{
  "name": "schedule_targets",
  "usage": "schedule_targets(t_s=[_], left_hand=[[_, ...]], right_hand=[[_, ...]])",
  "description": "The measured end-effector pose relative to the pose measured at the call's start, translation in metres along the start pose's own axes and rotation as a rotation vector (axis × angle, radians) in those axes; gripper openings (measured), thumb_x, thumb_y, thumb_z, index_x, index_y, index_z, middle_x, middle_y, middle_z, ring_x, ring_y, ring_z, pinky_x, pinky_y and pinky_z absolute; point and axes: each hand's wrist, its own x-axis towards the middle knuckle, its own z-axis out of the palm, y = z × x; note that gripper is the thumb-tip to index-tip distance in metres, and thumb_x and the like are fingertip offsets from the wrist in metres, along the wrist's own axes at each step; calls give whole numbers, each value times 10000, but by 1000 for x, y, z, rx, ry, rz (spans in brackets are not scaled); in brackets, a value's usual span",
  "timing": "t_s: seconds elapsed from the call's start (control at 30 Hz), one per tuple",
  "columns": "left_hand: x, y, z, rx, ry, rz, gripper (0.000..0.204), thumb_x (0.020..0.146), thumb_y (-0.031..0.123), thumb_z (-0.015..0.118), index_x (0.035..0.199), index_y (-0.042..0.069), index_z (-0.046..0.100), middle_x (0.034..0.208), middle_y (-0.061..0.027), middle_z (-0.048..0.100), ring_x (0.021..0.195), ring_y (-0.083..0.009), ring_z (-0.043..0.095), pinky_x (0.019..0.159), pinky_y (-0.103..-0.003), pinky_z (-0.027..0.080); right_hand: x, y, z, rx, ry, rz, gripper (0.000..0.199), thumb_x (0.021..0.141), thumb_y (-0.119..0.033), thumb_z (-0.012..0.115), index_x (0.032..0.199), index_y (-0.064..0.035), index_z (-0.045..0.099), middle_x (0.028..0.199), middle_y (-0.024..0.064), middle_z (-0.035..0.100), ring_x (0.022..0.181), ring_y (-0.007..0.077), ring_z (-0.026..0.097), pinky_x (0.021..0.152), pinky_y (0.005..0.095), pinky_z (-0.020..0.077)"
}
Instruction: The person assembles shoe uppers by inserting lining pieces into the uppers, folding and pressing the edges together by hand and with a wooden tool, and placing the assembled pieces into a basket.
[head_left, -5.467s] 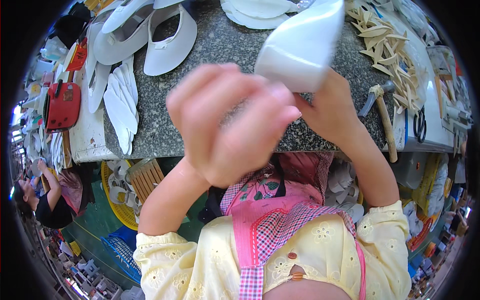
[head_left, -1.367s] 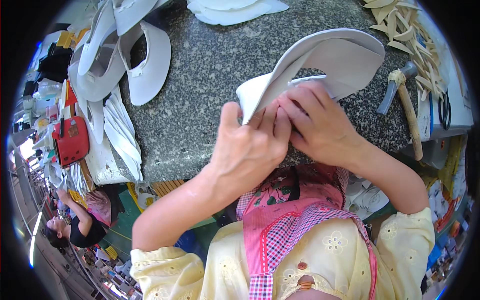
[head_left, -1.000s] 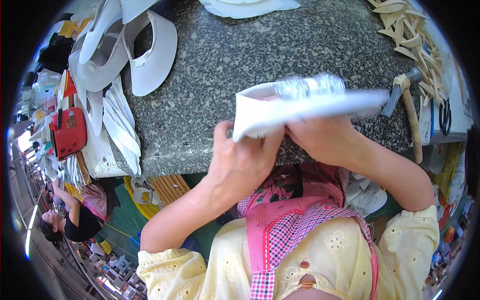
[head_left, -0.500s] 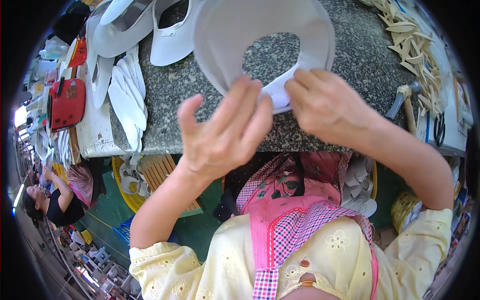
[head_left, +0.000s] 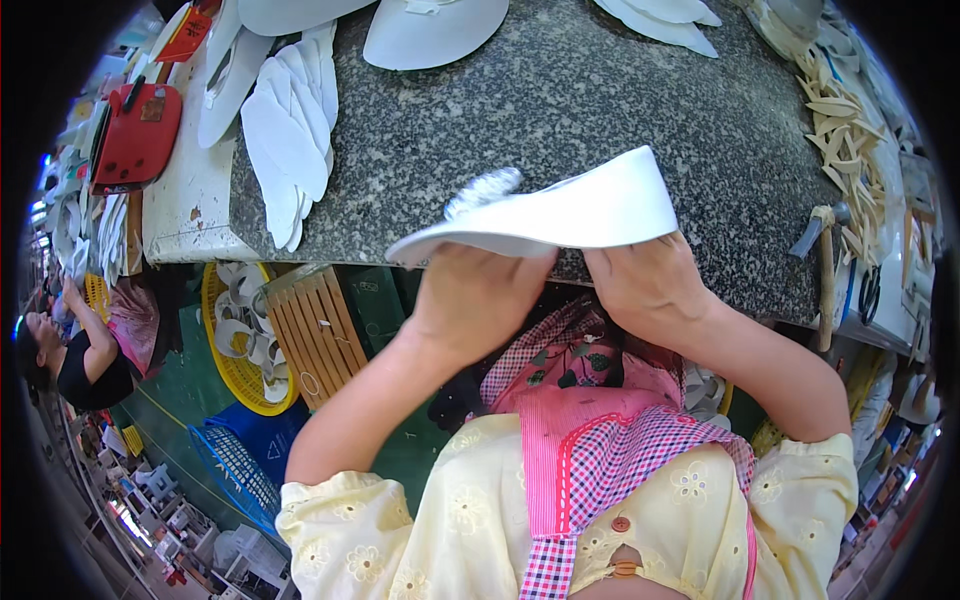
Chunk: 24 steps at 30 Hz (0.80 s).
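Observation:
A white, curved, ring-like piece, apparently a shoe upper (head_left: 600, 205), is held tilted over the near edge of the speckled stone tabletop (head_left: 420, 130). A shiny, silvery-white decoration (head_left: 485, 192) shows beside its left half. Beneath the left part of the piece, my left hand (head_left: 475, 295) is closed on it with the fingertips hidden. My right hand (head_left: 650, 280) grips it from below at the right, its fingers also mostly covered. More white pieces of similar shape (head_left: 430, 35) lie at the far side of the tabletop.
Flat white shoe-shaped pieces (head_left: 285, 130) are stacked at the left. A hammer (head_left: 826, 275), black scissors (head_left: 870, 295) and tan crescent pieces (head_left: 835, 110) lie right. Below left are a yellow basket (head_left: 212, 340) and wooden slats (head_left: 318, 340). Another person (head_left: 95, 350) sits far left.
The shoe upper has come down toward me and turned from its open ring shape to nearly edge-on. Both hands have moved under it, and the view has shifted.

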Motion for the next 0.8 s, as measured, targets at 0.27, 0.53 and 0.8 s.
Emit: schedule_targets(t_s=[0.27, 0.53, 0.8], left_hand=[[0, -14, -5, -208, 56, -74, 293, 677, 38, 630, 965, 33, 576, 999, -93, 593, 926, -259, 559, 793, -345, 442], [16, -6, -8, -79, -39, -5, 288, 656, 30, 611, 935, -18, 561, 943, -97, 557, 833, -253, 531, 733, -336, 454], [33, -11, -5, -178, 46, -225, 225, 676, 22, 587, 898, 59, 593, 816, -109, 585, 721, -295, 576, 639, -354, 473]], right_hand=[[18, 10, -2, -40, 75, -50, 193, 634, -131, 514, 770, 3, 542, 776, 81, 504, 786, 198, 510, 679, 281, 411], [19, 20, -1, -25, 95, -98, 199, 655, -161, 515, 809, -45, 566, 818, 32, 520, 791, 162, 509, 715, 280, 398], [13, 41, 8, 92, 235, -319, 139, 577, -125, 548, 681, -41, 585, 799, 22, 514, 783, 147, 515, 697, 251, 392]])
